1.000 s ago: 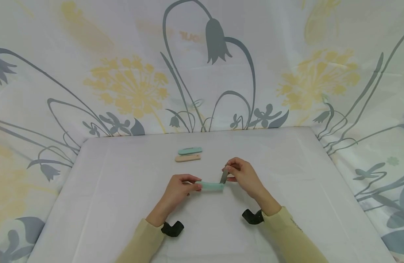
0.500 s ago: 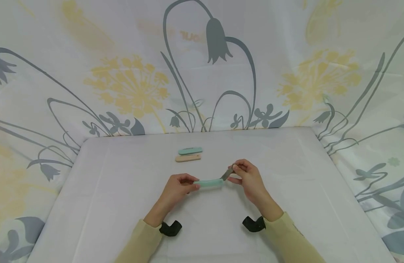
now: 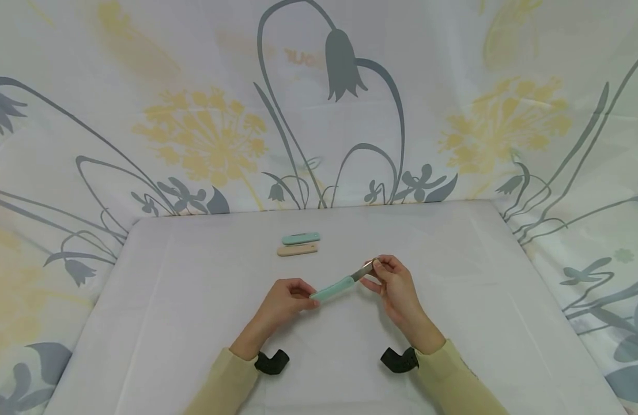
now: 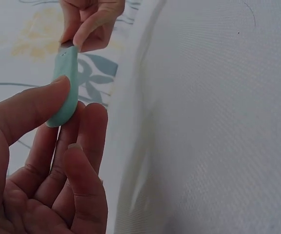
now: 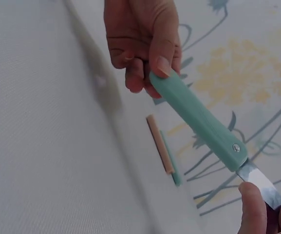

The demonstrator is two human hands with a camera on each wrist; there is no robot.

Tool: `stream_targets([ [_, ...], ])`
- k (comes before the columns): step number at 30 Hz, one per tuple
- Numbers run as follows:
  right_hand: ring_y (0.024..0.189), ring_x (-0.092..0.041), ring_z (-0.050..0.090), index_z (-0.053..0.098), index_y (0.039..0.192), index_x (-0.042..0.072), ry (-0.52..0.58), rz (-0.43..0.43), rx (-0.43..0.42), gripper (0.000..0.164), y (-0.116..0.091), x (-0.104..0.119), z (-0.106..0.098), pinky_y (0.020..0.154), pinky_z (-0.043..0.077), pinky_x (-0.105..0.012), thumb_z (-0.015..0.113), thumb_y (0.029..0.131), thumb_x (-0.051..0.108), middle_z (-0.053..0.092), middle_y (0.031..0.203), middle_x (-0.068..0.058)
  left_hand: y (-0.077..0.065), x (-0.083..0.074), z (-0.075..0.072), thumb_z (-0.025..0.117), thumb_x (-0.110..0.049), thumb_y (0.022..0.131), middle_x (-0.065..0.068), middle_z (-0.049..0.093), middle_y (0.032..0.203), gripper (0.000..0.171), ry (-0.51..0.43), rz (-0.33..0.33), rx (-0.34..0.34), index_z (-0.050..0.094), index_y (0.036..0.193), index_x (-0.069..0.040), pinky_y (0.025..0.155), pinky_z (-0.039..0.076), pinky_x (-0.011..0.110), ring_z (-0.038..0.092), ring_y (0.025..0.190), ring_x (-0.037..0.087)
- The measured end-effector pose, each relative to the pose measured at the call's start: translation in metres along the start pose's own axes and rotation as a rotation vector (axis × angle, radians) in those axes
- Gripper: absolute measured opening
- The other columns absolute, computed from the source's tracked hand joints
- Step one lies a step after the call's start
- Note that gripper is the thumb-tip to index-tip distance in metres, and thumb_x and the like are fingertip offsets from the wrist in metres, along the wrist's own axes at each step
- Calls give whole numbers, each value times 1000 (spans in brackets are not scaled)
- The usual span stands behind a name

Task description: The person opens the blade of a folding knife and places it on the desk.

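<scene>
A folding knife with a mint-green handle [image 3: 333,289] is held between both hands above the table. My left hand [image 3: 283,305] pinches the handle's rear end between thumb and fingers. The right hand [image 3: 396,288] pinches the metal blade [image 3: 363,271] near its tip. In the right wrist view the blade [image 5: 260,182] extends from the handle [image 5: 198,119] roughly in line with it, past a rivet. The left wrist view shows the thumb on the handle [image 4: 66,85], with the blade mostly hidden by the right fingers.
Two folded knives lie side by side farther back on the white table [image 3: 194,311]: a mint-green one [image 3: 301,238] behind a beige one [image 3: 297,250]. A floral-patterned cloth [image 3: 319,115] hangs behind the table. Dark devices sit at both wrists.
The blade has swung outward from the handle, from steeply raised to nearly straight. My right hand has moved right and slightly down with the blade, and the handle now tilts up toward the right.
</scene>
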State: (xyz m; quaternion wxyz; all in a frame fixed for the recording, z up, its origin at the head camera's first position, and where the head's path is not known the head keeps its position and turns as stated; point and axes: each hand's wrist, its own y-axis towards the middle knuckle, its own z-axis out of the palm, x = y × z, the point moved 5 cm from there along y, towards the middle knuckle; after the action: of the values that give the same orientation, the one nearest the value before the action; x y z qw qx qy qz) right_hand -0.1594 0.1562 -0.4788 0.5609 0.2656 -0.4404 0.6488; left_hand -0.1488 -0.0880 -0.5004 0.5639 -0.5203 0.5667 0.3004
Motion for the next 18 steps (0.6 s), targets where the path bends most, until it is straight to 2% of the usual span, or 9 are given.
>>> stream_targets([
  [8,89,-15,66,55,94,9,30,-31,17,12,1,0,1,78,57,-36,51,103,2,66,93,-4,0,-1,0,83,-9,79,4,70,83,23,-4,-1,-15,71,97,-2,65,49,30,64,73,14],
  [18,89,-14,66,56,99,5,-98,-63,9,10,0,-2,-8,79,57,-37,56,98,-5,65,93,-3,-1,3,-9,82,-12,81,5,70,88,23,-25,10,-97,74,102,-5,67,49,28,64,74,15],
])
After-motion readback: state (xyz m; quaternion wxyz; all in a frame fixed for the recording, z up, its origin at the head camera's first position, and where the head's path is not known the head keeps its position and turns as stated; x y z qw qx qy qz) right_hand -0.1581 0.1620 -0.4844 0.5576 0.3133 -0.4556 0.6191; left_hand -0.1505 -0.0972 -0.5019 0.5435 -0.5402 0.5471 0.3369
